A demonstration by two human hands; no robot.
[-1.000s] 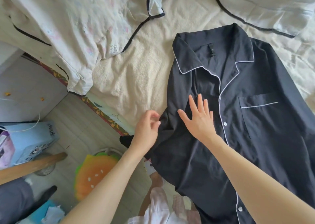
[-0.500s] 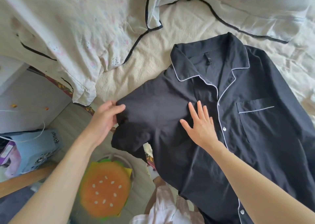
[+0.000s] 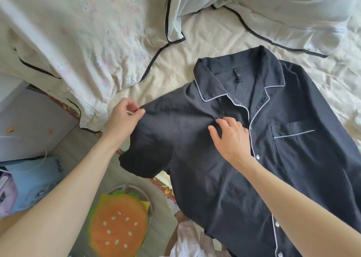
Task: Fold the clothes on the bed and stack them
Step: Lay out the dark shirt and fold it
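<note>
A dark navy pyjama shirt point(image 3: 293, 159) with white piping, a chest pocket and white buttons lies face up on the cream bedsheet point(image 3: 205, 53). Its left sleeve point(image 3: 166, 139) is spread out toward the bed's edge and partly hangs over it. My left hand point(image 3: 123, 117) pinches the upper edge of that sleeve between thumb and fingers. My right hand point(image 3: 230, 137) lies on the shirt's chest beside the button placket, fingers curled and bunching the fabric there.
A pale floral duvet with black piping point(image 3: 78, 41) is heaped at the back left, and pillows point(image 3: 283, 12) lie at the back right. Beside the bed below are a burger-shaped cushion on a stool point(image 3: 117, 223), a light blue box point(image 3: 29, 182) and a white cabinet point(image 3: 29, 123).
My left hand has pulled the sleeve out from the shirt's side and up toward the bed's edge, spreading it flat. My right hand went from flat to curled on the chest.
</note>
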